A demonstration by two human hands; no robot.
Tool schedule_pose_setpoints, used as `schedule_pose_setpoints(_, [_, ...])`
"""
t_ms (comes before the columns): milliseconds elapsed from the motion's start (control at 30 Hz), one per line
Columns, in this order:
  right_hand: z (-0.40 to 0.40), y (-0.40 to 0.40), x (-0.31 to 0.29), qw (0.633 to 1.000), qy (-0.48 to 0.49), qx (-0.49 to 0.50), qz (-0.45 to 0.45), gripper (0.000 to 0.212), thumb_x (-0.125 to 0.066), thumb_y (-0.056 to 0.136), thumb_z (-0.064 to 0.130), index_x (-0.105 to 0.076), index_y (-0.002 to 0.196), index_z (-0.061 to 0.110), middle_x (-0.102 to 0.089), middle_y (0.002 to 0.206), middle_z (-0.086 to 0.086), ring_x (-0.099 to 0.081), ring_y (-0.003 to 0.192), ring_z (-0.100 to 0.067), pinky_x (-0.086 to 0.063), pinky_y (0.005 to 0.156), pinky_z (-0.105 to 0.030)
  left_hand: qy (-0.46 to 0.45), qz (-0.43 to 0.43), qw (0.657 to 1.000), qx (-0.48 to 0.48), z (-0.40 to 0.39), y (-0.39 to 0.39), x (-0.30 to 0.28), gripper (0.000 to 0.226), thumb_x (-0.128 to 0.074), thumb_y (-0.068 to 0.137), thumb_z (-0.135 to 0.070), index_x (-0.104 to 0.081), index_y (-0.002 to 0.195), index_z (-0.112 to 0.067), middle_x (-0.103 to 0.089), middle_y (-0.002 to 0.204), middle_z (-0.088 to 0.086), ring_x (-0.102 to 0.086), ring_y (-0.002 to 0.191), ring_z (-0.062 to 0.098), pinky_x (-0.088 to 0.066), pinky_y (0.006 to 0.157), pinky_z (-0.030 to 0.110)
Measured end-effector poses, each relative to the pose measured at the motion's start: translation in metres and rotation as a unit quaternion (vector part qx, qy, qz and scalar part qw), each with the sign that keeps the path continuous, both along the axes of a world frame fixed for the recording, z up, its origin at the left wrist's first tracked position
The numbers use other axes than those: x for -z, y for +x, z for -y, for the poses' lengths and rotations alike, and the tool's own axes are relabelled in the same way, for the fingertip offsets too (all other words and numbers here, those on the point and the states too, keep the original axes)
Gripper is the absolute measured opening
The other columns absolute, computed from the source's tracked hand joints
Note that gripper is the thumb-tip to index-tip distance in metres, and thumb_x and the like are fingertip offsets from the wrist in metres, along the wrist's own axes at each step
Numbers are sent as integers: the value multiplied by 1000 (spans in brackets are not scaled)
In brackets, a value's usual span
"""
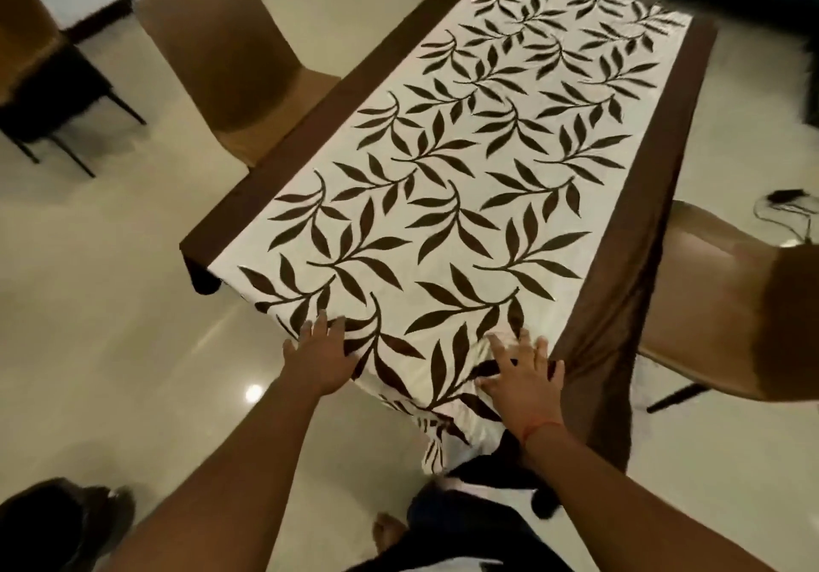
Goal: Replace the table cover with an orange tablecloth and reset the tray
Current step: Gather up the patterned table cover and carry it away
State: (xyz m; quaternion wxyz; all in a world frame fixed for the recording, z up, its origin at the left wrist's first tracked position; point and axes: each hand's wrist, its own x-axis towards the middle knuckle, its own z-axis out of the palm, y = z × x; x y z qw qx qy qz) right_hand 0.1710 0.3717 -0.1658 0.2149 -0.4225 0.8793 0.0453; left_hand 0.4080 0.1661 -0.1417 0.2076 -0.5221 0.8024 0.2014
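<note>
Right now the table cover [465,163] lies spread over the long table, a white cloth printed with dark leafy sprigs and edged along both long sides by a plain brown border [642,199]. It runs from the near end, where it drapes over the edge toward the person, to the far end near the top of the view. At the near right corner the cloth is bunched and wrinkled, and the brown border hangs down in folds there.

Both hands rest flat on the near end of the cover. The left hand [321,356] lies palm down near the left corner with fingers spread, gripping nothing. The right hand [523,378] lies on the wrinkled patch near the right corner, also spread; its fingers are blurred, so whether they pinch any cloth is hard to say, though it looks open. A thin red thread [543,429] circles the right wrist.

One tan chair [230,70] stands just beside the table's left side, and another chair [727,305] sits close to its right side. The pale glossy floor [111,283] shows a small bright reflection. A bare foot [388,527] shows at the bottom.
</note>
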Motion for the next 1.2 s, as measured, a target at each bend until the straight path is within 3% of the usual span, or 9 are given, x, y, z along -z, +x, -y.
schedule_pose_setpoints(300, [75,-10,4,1000,-6,-1,1,78,-53,89,64,-21,155,36,-3,166,-13,4,152,-36,-9,118,-63,-3,56,998,-11,60,-9,11,84,-47,92,-58,-3,157,-27,5,162,22,-1,148,44,-20,117,57])
schedule_pose_setpoints(500, [132,-14,6,999,-23,27,36,92,-66,87,51,-11,157,28,0,166,-9,5,153,-32,-7,119,-60,-32,29,994,105,105,-32,19,93,-46,80,-70,-4,155,-33,-3,163,12,3,149,38,-11,117,59])
schedule_pose_setpoints(633, [176,-4,3,999,-16,33,33,89,-63,90,27,-6,158,18,-5,166,-10,-2,153,-30,-15,121,-56,-28,-4,974,223,140,-51,23,92,-48,79,-69,-10,155,-32,-4,164,7,5,150,34,-12,119,55])
schedule_pose_setpoints(800, [238,24,-5,997,-37,5,75,102,-58,84,9,11,157,23,-4,167,-7,-4,154,-27,-13,120,-56,53,-81,946,310,179,-80,20,94,-52,80,-63,-12,156,-25,-5,165,3,3,151,26,-11,121,48])
schedule_pose_setpoints(933, [279,52,-6,990,-42,-28,129,116,-69,81,14,18,153,38,-8,165,-8,-4,153,-27,-12,118,-65,184,-192,917,297,206,-96,23,96,-55,67,-46,-26,154,-18,-28,159,8,-24,147,26,-27,118,41])
schedule_pose_setpoints(1000, [288,57,-6,988,-60,-11,139,114,-72,79,18,10,154,41,-14,163,-11,-10,153,-28,-14,117,-67,255,-250,898,258,215,-97,18,77,-61,71,-28,-42,145,-15,-46,146,9,-42,135,21,-34,113,33])
schedule_pose_setpoints(1067, [289,54,-4,984,-90,18,153,94,-72,79,24,-17,154,36,-26,158,-8,-26,148,-27,-20,116,-64,290,-256,890,243,214,-98,8,53,-64,81,-13,-54,133,-12,-58,131,8,-53,122,19,-39,102,24])
schedule_pose_setpoints(1133, [283,50,-1,973,-159,53,162,67,-71,76,19,-48,138,25,-48,142,-6,-49,131,-26,-35,112,-54,278,-244,898,239,203,-102,5,31,-60,88,-11,-65,119,-10,-67,117,10,-61,110,23,-46,94,29])
schedule_pose_setpoints(1200, [277,46,-4,953,-232,113,160,36,-66,77,10,-64,112,19,-66,115,-8,-63,108,-27,-47,96,-36,262,-266,906,197,190,-107,4,26,-59,88,-15,-69,112,-11,-70,110,11,-64,105,27,-49,91,35])
